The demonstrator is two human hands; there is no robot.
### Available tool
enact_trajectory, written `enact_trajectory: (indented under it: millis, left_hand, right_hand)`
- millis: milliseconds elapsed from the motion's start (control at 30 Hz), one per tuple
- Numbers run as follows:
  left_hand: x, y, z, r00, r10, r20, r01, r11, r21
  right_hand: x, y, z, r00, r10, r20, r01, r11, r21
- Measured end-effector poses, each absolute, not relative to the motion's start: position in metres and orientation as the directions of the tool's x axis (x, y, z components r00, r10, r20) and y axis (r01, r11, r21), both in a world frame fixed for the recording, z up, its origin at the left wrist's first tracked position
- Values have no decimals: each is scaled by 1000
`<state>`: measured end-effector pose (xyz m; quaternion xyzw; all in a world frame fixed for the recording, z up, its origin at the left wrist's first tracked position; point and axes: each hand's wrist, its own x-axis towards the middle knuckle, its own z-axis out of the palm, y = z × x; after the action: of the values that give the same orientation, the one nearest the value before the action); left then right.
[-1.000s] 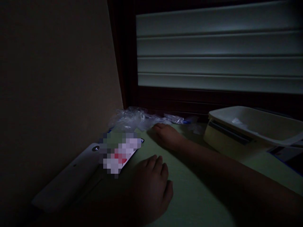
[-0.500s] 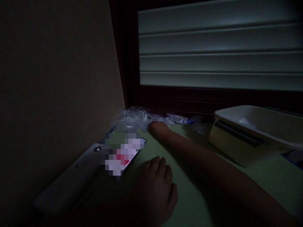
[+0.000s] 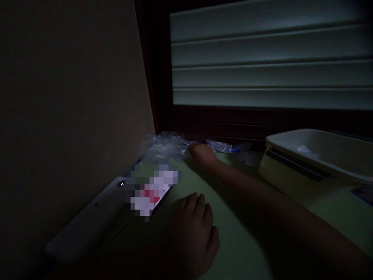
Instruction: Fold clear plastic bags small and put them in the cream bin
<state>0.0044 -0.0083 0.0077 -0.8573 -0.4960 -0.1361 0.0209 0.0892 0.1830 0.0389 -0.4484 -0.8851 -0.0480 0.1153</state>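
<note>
My left hand lies palm down on a green tabletop, fingers stretched out and holding nothing. At the back, my right hand is closed at the right edge of a crumpled heap of clear plastic bags. Its fingertips are dim and partly hidden, but they seem to pinch the plastic. Just right of that hand lies another clear plastic wrapper with something blue at its end. A lit phone, its screen blurred out, rests to the left of my left hand.
A long white device with a small lit display runs along the wall at left. A cream plastic tub with whitish material inside stands at right. Behind the table is a dark frame with pale slats. The room is dim.
My right hand has shifted slightly right and back along the plastic, and the clear heap has moved a little. My left hand stays in place.
</note>
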Motion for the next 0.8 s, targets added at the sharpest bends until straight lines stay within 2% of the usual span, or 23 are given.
enact_trajectory:
  millis: [200, 467, 733, 800]
  left_hand:
    - [4, -8, 7, 478, 839, 258, 853, -514, 88]
    - [2, -9, 8, 480, 833, 275, 843, -525, 117]
    - [2, -6, 8, 468, 812, 349, 804, -555, 214]
    - [2, -6, 8, 488, 793, 364, 775, -586, 237]
  right_hand:
    - [103, 174, 50, -496, 793, 355, 785, 584, -207]
    - [143, 126, 35, -398, 836, 377, 614, 549, -568]
    - [192, 40, 25, -331, 906, 265, 440, 396, -806]
    - [195, 26, 21, -309, 939, 151, 317, 252, -915]
